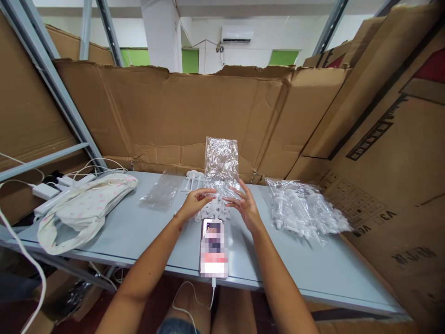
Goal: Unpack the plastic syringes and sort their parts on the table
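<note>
A clear, crinkled plastic bag (221,160) stands up in front of the cardboard at the middle of the table. My left hand (196,203) is at its lower left corner, fingers stretched to the right and thumb a little apart from them. On the other side, my right hand (246,206) is open with its fingers spread, close to the bag's lower right. Beneath and between both hands lies a heap of small white pieces (213,211) with dark spots, partly covered by my fingers. I cannot see anything held in either hand.
A phone (213,250) on a charging cable lies at the front edge. Left are a flat clear bag (162,190), white plastic parts (193,178), a cloth bag (86,206) and power strips (62,195). Bagged white bottle-like items (302,208) lie right. Cardboard (194,111) walls the back.
</note>
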`<state>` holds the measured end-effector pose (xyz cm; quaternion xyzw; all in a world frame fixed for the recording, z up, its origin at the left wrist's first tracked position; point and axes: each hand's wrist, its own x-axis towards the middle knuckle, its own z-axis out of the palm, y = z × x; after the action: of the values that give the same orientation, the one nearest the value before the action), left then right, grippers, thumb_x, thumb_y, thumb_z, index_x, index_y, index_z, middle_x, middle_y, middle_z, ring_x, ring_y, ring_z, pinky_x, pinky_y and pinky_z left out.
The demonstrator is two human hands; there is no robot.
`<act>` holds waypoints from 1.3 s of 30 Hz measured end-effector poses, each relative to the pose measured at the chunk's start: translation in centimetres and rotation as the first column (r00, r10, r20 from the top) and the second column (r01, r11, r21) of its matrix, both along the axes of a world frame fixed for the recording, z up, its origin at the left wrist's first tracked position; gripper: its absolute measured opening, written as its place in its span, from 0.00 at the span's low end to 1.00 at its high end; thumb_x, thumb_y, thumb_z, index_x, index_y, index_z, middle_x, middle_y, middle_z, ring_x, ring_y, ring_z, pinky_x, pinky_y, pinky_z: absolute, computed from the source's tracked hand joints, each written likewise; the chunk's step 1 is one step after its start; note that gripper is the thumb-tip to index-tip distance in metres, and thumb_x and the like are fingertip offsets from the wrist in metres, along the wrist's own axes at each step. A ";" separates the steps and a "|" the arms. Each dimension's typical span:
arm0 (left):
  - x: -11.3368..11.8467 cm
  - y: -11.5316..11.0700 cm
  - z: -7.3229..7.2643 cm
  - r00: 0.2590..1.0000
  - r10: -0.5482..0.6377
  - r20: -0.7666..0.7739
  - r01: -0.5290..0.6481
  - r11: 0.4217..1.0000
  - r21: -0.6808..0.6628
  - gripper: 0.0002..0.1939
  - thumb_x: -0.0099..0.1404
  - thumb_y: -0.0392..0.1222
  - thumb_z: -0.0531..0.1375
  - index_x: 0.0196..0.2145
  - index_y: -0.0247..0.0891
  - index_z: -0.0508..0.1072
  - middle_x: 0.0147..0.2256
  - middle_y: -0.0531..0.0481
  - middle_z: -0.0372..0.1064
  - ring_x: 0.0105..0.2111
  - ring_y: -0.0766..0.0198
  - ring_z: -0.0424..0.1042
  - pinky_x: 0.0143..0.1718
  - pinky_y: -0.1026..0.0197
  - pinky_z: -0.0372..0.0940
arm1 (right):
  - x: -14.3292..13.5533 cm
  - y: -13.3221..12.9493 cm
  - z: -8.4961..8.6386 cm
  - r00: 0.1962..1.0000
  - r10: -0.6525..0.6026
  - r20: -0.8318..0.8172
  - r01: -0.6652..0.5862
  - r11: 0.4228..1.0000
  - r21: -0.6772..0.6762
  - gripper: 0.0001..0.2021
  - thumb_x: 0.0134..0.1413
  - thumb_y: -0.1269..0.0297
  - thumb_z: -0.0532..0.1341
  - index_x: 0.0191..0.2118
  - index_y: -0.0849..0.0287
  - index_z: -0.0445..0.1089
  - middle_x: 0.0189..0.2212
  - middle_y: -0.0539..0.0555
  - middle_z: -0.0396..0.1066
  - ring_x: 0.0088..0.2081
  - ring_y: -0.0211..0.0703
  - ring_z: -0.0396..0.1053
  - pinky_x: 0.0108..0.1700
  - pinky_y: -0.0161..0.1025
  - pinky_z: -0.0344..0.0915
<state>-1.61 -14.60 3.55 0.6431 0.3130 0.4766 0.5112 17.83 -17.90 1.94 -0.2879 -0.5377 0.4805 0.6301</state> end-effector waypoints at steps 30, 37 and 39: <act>0.5 0.8 -1.5 0.999 -0.026 -0.029 0.025 0.998 -0.050 0.18 0.59 0.46 0.59 0.45 0.34 0.71 0.40 0.46 0.70 0.34 0.61 0.75 0.38 0.60 0.70 | -1.3 1.3 -1.5 0.991 -0.094 -0.093 0.065 0.959 -0.277 0.27 0.42 0.58 0.66 0.51 0.54 0.64 0.32 0.50 0.73 0.31 0.42 0.75 0.40 0.44 0.71; 0.7 0.9 -1.6 1.000 0.001 0.027 0.000 0.999 -0.050 0.25 0.60 0.40 0.57 0.55 0.38 0.61 0.42 0.44 0.71 0.32 0.64 0.75 0.37 0.60 0.70 | -1.4 1.5 -1.9 0.977 -0.190 -0.093 0.159 0.951 -0.264 0.28 0.42 0.60 0.65 0.52 0.57 0.64 0.28 0.48 0.72 0.30 0.42 0.74 0.42 0.47 0.72; 0.6 0.8 -1.5 0.999 0.000 0.049 0.003 0.999 -0.047 0.28 0.60 0.39 0.57 0.57 0.42 0.58 0.47 0.42 0.68 0.31 0.66 0.74 0.36 0.60 0.70 | -1.5 1.5 -1.9 0.977 -0.190 -0.097 0.160 0.954 -0.253 0.29 0.43 0.60 0.64 0.55 0.56 0.62 0.28 0.48 0.71 0.30 0.42 0.74 0.41 0.47 0.72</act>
<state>-0.96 -13.80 2.04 0.6191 0.3109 0.4845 0.5342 16.34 -16.45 0.01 -0.3804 -0.4081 0.5016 0.6612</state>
